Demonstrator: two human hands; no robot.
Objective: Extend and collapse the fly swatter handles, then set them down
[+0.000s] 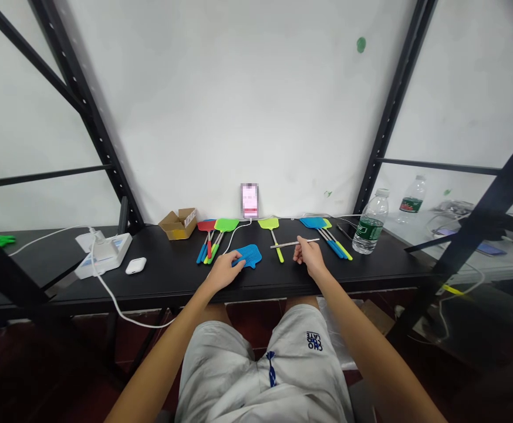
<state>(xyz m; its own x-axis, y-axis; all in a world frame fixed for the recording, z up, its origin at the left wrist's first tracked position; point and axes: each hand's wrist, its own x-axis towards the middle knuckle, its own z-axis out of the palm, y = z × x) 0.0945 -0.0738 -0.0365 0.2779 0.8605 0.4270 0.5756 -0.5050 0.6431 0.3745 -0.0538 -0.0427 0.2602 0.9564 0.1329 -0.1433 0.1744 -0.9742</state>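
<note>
Holding a blue mesh swatter head (248,256) in the left hand (226,269) and a thin metal rod (285,243) in the right hand (309,255).
Gripping the swatter head at its left side, low at the front of the bench (168,276), with left fingers drawn narrow; pinching the rod right of its middle, nearly level, across the view of a yellow-green swatter's (269,223) shaft. Farther left, beside a small open carton (178,224), with red (206,225) and green (226,224) swatter heads; right of the rod, near a water bottle (370,226), with 1 blue head (313,222) over a yellow-green one (327,223). At the back, with a phone (250,201) upright by the wall.
</note>
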